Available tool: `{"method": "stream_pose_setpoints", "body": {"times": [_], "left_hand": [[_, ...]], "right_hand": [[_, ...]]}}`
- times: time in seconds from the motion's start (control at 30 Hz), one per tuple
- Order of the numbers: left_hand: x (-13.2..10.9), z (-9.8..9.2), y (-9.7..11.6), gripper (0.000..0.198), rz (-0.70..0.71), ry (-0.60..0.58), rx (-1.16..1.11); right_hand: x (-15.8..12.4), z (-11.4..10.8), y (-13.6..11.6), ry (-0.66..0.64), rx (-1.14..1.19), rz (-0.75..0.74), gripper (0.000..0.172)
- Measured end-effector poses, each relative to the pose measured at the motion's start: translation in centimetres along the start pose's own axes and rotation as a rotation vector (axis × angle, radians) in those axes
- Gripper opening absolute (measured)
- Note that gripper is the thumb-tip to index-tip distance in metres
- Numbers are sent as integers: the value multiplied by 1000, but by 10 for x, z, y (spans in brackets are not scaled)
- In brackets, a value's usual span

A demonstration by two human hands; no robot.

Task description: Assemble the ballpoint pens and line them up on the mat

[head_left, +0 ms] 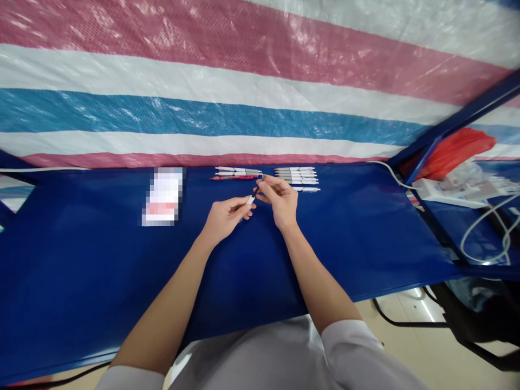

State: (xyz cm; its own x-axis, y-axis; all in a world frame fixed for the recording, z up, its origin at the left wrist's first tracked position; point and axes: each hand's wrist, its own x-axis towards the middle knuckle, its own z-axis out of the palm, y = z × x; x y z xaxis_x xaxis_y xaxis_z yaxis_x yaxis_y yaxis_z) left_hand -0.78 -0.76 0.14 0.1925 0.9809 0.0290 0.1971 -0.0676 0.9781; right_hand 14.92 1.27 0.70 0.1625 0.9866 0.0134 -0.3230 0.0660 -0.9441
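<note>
Over the middle of the blue table, my left hand [225, 218] pinches the white barrel of a pen [251, 200] between thumb and fingers. My right hand [281, 200] closes on the pen's dark upper end, its fingertips hiding the tip. The pen is tilted, with its dark part pointing up and to the right. Behind my hands lie several white pens [296, 175] in a stack on the right, with a separate white pen [307, 189] just in front. More white pens [235, 170] and a red pen [231, 177] lie on the left.
A pixelated white rectangular item [162, 196] lies left on the blue table [101, 271]. A striped plastic sheet [244, 81] hangs behind. To the right are a blue metal frame [439, 130], a red bag [459, 151], a white power strip [447, 194] and white cables [483, 257].
</note>
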Motion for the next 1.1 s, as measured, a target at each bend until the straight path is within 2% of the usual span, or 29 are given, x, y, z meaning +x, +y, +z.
{"method": "stream_pose_setpoints", "body": {"times": [0.2, 0.3, 0.4, 0.5, 0.6, 0.7, 0.9, 1.1], "left_hand": [[2, -7, 0, 42, -33, 22, -17], [4, -10, -1, 37, -39, 44, -45], [5, -10, -2, 34, -31, 72, -95], [6, -9, -3, 34, -32, 83, -123], [6, -9, -4, 33, -38, 85, -123], [7, -8, -4, 33, -43, 85, -129], [8, -4, -4, 32, -46, 88, -122], [8, -2, -5, 31, -30, 81, -130]], "right_hand": [[9, -14, -13, -75, -136, 74, 33], [17, -34, -21, -50, -256, 12, 35], [24, -57, -26, -93, -464, -153, 32], [24, -74, -28, -199, -840, -342, 29], [21, -80, -29, -332, -1255, -531, 28], [20, -81, -29, -467, -1481, -639, 30], [22, -84, -31, -498, -1602, -700, 32], [23, -86, -33, -483, -1647, -650, 31]]}}
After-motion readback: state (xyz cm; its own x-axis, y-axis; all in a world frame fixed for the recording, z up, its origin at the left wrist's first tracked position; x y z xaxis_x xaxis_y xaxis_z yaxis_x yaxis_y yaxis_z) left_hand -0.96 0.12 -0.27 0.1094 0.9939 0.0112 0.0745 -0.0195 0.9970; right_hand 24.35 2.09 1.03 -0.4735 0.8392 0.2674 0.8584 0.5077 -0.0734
